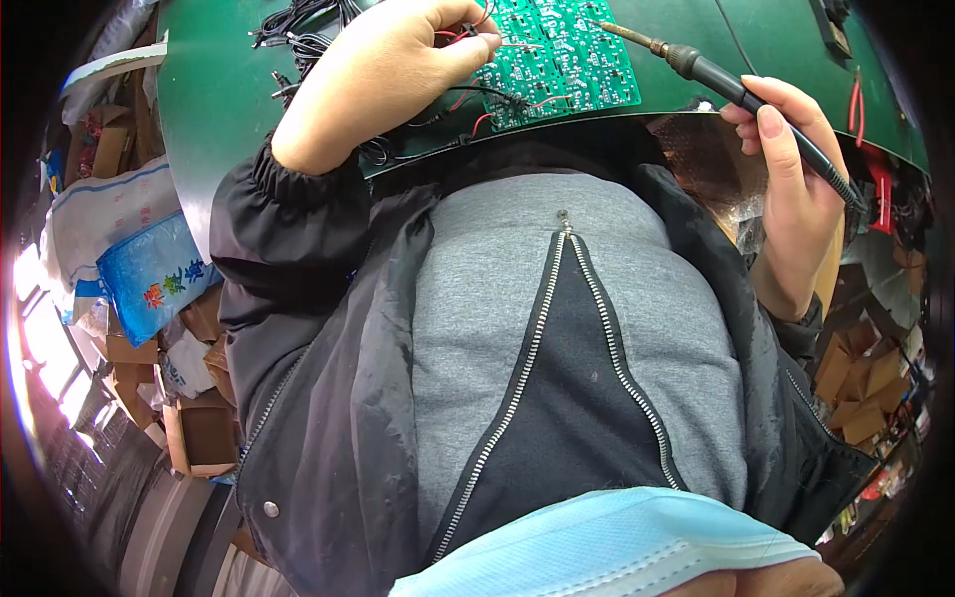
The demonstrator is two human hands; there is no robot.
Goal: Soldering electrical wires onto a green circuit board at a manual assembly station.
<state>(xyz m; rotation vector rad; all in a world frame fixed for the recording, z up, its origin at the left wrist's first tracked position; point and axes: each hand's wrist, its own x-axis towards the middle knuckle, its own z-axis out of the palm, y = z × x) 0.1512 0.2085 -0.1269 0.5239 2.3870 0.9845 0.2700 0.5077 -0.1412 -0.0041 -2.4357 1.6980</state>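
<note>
My right hand (801,164) is closed around the black handle of a soldering iron (731,90). Its metal tip points left, at the upper part of a panel of green circuit boards (612,85) dotted with small components. Over the left side of that panel, my left hand (398,70) pinches a thin wire (519,44) between thumb and fingers; part of the wire is hidden by the hand. Black cables with red wire ends (481,121) run under the left wrist, some reaching the boards' near left corner.
Bundled black cables (310,45) lie on the green table (214,109) to the left. At the right are red-handled pliers (878,189) by the table edge. Cardboard boxes (204,438) and a blue-and-white bag (149,269) stand below on the left, more cartons (860,378) on the right.
</note>
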